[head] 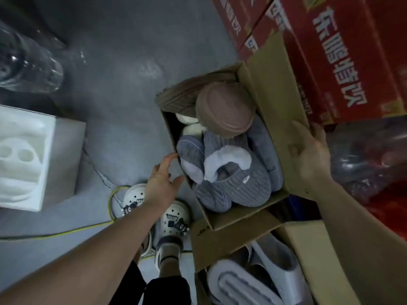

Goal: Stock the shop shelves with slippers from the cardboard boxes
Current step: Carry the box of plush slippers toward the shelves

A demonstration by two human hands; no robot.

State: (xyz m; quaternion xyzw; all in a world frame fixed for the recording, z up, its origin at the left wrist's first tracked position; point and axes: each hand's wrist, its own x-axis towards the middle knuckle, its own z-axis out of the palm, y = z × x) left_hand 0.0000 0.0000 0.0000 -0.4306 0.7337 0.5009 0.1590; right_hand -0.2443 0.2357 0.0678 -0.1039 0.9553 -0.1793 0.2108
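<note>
An open cardboard box stands on the grey floor, packed with slippers. A grey ribbed slipper with pale fleece lining lies on top near me, and a brown slipper shows its sole behind it. My left hand reaches to the box's left wall, its fingers straight and touching the edge. My right hand grips the box's right flap, fingers curled over the flap's edge. A second open box below it holds pale lilac slippers.
Red printed cartons are stacked at the upper right. A white foam block sits on the floor at left, with clear plastic wrap above it. My feet in white clogs stand beside the box, near a yellow cable.
</note>
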